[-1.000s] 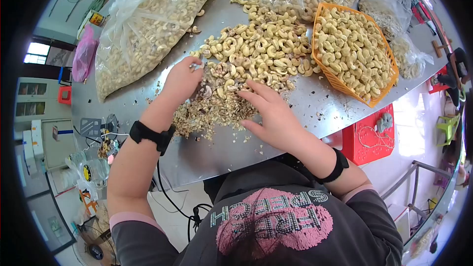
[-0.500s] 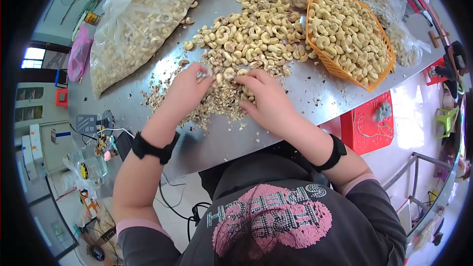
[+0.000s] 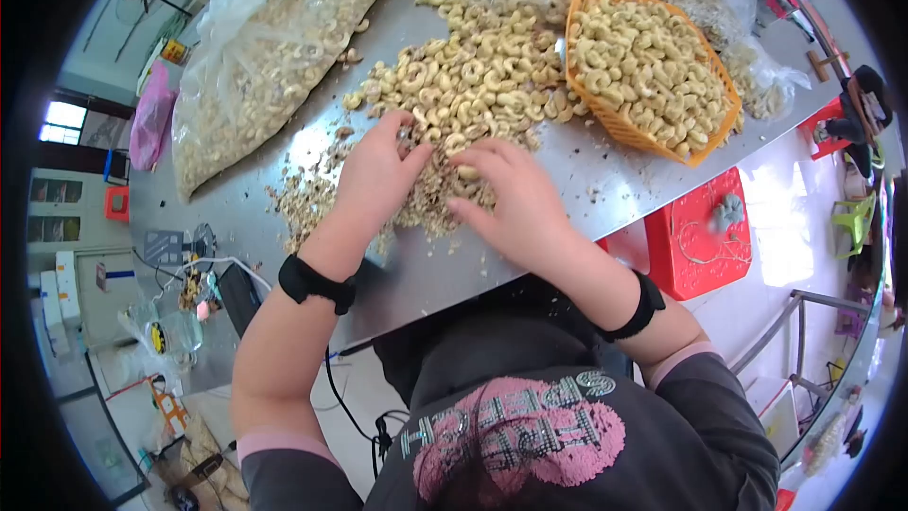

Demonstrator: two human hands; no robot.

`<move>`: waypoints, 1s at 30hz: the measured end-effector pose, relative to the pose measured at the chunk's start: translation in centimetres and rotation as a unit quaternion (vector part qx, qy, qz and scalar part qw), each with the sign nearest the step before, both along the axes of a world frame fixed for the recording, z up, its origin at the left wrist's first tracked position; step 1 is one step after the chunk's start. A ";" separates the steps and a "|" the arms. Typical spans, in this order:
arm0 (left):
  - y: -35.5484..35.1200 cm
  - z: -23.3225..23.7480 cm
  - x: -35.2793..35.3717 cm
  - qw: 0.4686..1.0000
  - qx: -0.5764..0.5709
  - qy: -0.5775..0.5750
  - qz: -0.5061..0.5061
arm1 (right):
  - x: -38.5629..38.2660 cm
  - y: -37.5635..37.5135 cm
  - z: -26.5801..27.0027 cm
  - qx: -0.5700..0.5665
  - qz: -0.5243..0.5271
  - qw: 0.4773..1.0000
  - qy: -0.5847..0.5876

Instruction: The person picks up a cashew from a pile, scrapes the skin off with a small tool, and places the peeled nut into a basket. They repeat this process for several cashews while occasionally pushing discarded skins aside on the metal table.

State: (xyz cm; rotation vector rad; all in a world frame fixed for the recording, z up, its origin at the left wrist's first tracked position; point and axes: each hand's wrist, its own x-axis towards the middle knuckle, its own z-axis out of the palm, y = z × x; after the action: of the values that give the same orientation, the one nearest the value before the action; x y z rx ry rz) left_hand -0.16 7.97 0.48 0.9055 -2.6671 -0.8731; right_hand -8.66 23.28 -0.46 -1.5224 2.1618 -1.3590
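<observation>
Pale cashew nuts [image 3: 473, 76] lie in a loose heap on the metal table [image 3: 430, 289]. Just below the heap, brown and cream skin scraps [image 3: 426, 203] are spread between my hands. My left hand [image 3: 374, 170] is over the left side of the scraps, thumb and forefinger apart, with nothing visibly gripped; its other fingers are partly hidden. Opposite it, my right hand [image 3: 515, 194] curls its fingers round a cashew nut [image 3: 467, 173] at the edge of the scraps. Whether more nuts sit in that palm is hidden.
An orange plastic basket [image 3: 574, 61] full of cashews stands at the right of the heap. Large clear bags of nuts [image 3: 274, 66] lie at the left and back. A red stool [image 3: 686, 260] stands beyond the table's right edge. Cables and small items lie at the left.
My left thumb and forefinger have spread apart, and the hand sits slightly more right. My right hand stays near the scraps with its fingers curled. The whole view has shifted slightly.
</observation>
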 end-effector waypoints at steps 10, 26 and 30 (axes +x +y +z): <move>-0.7 -0.1 0.8 0.996 0.085 -0.006 -0.032 | -0.2 0.2 0.4 -0.005 0.024 0.998 -0.055; 0.9 0.1 2.9 0.990 0.127 0.034 -0.047 | -0.8 -1.6 -2.0 0.026 0.076 0.995 0.056; 0.8 0.1 2.6 0.994 0.094 -0.022 -0.055 | -2.0 -1.4 -1.9 0.042 0.011 0.995 0.091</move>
State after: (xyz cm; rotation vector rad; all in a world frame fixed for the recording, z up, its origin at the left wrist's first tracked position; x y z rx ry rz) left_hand 2.46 8.80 0.53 0.8304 -2.7306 -1.1594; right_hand -10.71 21.91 -2.37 -1.6914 2.2665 -1.1463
